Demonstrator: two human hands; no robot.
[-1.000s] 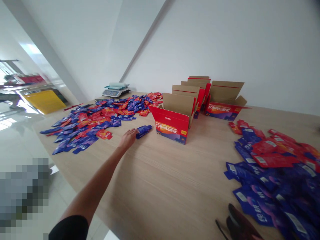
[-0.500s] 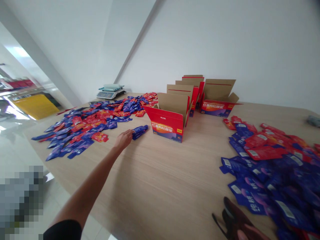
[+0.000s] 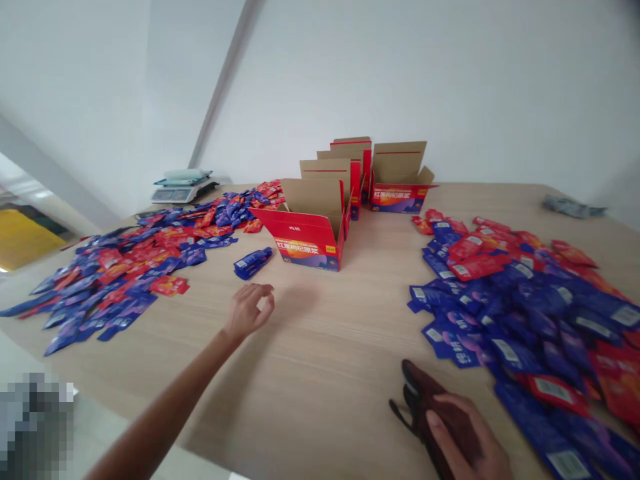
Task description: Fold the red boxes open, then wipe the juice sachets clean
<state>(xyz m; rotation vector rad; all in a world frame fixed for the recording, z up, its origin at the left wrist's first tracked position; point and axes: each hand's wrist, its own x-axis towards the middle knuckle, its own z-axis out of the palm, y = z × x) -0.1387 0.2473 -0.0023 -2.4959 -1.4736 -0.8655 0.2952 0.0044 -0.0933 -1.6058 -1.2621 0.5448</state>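
Note:
My left hand (image 3: 249, 310) hovers over the table with the fingers bent and the thumb apart, holding nothing. Just beyond it lies a small stack of blue pouches (image 3: 253, 263). An open red carton (image 3: 310, 253) with raised flaps stands to the right of that stack. At the lower right, my right hand (image 3: 467, 437) is closed on a dark brown hand-held tool (image 3: 425, 387) with a black nose and a thin curved piece at its side; its exact kind is unclear. Beside this hand spreads a pile of blue and red pouches (image 3: 535, 293).
Several more open cartons (image 3: 397, 197) stand behind the front one, near the wall. Another spread of blue and red pouches (image 3: 135, 260) covers the table's left side. A scale (image 3: 180, 190) sits at the back left, and a crumpled grey item (image 3: 573, 207) at the back right.
My left hand has let go of the blue pouch stack and drawn back towards me. The view has turned right, and more of my right hand with the brown tool shows.

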